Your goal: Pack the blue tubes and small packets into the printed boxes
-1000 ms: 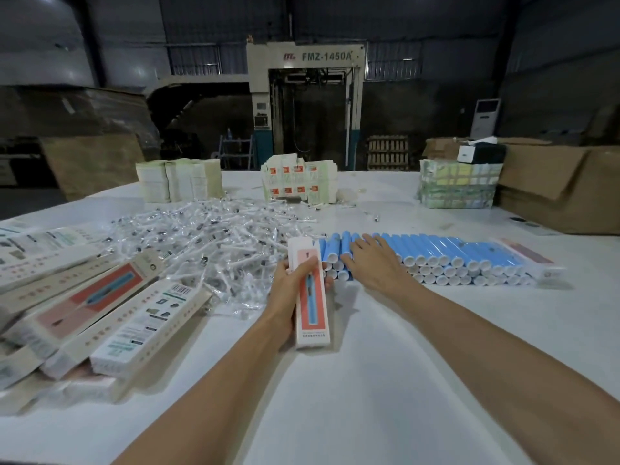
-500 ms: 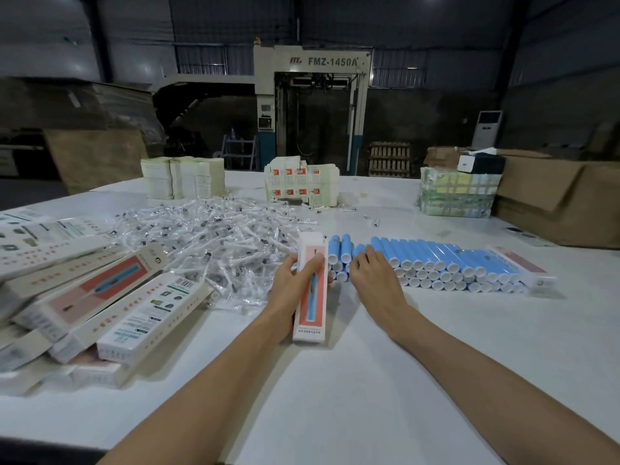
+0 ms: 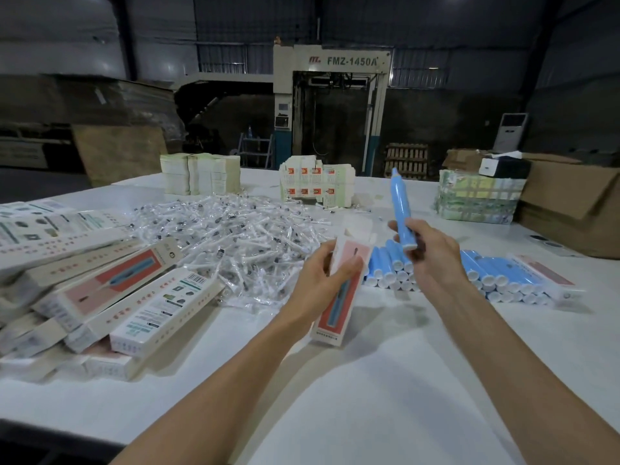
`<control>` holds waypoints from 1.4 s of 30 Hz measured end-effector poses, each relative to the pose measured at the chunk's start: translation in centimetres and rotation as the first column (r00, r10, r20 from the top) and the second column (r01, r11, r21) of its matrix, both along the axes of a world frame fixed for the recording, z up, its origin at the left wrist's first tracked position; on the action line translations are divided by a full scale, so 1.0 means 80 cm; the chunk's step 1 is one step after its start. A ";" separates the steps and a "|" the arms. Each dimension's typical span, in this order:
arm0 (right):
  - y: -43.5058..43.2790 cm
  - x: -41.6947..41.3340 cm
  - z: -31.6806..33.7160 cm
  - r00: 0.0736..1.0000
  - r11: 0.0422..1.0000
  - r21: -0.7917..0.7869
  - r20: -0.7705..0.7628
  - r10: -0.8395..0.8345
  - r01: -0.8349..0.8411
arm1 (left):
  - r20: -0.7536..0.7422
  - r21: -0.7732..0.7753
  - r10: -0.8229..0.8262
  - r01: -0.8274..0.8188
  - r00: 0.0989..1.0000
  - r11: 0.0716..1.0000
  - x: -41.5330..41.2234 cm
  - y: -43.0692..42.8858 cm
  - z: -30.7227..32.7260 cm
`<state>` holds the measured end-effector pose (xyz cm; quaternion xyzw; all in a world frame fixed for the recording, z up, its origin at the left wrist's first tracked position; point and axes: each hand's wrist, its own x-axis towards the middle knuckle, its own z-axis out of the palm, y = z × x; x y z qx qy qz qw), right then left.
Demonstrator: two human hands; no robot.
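At the centre of the frame my left hand (image 3: 322, 276) grips a printed box (image 3: 339, 297), fingers curled round it; the box is tilted, its open flap end pointing up and away from me. Just to the right, my right hand (image 3: 432, 256) holds one blue tube (image 3: 401, 209) by its lower end, fingers wrapped round it, the tube nearly upright above the white table (image 3: 335, 397). Behind that hand, the other tubes (image 3: 486, 266) lie in a stacked row, centre right. A heap of small clear packets (image 3: 228, 236) fills the middle left, and a pile of boxes (image 3: 134, 297) lies at the left edge.
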<state>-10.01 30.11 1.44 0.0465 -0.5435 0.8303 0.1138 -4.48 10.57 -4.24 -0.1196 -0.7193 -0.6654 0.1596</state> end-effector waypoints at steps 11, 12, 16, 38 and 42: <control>-0.030 0.025 0.058 0.912 0.882 0.458 -0.399 0.090 0.113 | -0.055 0.042 0.024 -0.022 0.998 0.999 0.003 0.003 0.003; -0.036 0.024 0.056 0.913 0.840 0.527 -0.395 0.106 0.130 | -0.054 0.043 0.020 -0.018 0.998 0.999 0.004 0.003 0.003; -0.047 0.013 0.045 0.916 0.739 0.648 -0.385 0.111 0.183 | -0.065 0.041 0.027 -0.025 0.998 0.999 0.006 0.000 0.005; -0.077 0.043 -0.009 0.745 0.261 0.740 -0.660 0.103 0.620 | 0.146 0.136 -0.038 0.018 0.989 0.991 0.003 0.003 -0.017; -0.146 0.048 0.017 0.636 0.244 0.763 -0.638 0.434 0.599 | 0.266 0.093 -0.039 0.015 0.963 0.996 -0.001 0.008 -0.030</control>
